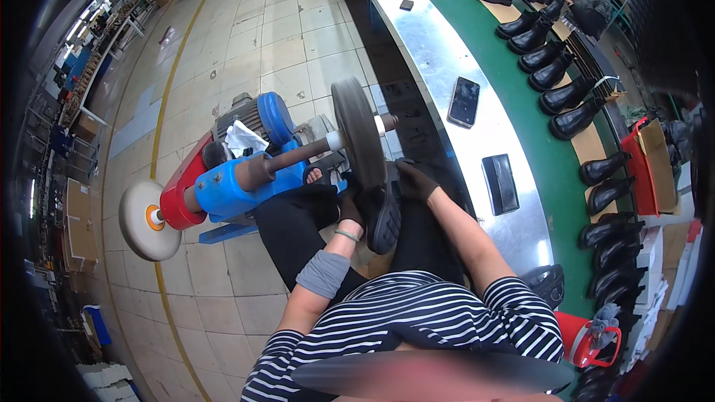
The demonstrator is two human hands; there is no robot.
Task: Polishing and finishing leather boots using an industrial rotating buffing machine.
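Observation:
A black boot (384,217), its dark treaded sole facing right, is held just under a dark buffing wheel (357,130). The boot's upper end meets the wheel's lower rim; whether they press together is hard to tell. My left hand (350,208), in a dark brown glove, grips the boot from its left side. My right hand (418,181), gloved alike, closes on the boot's far end to the right of the wheel. The wheel partly hides the fingers of both hands.
The wheel's shaft runs left through a blue and red machine (237,184) to a pale round wheel (145,219). At right, a metal ledge (514,234) bears a phone (464,102) and a black case (500,184). Black boots (573,117) line a green belt (514,97). A person (592,7) sits beyond.

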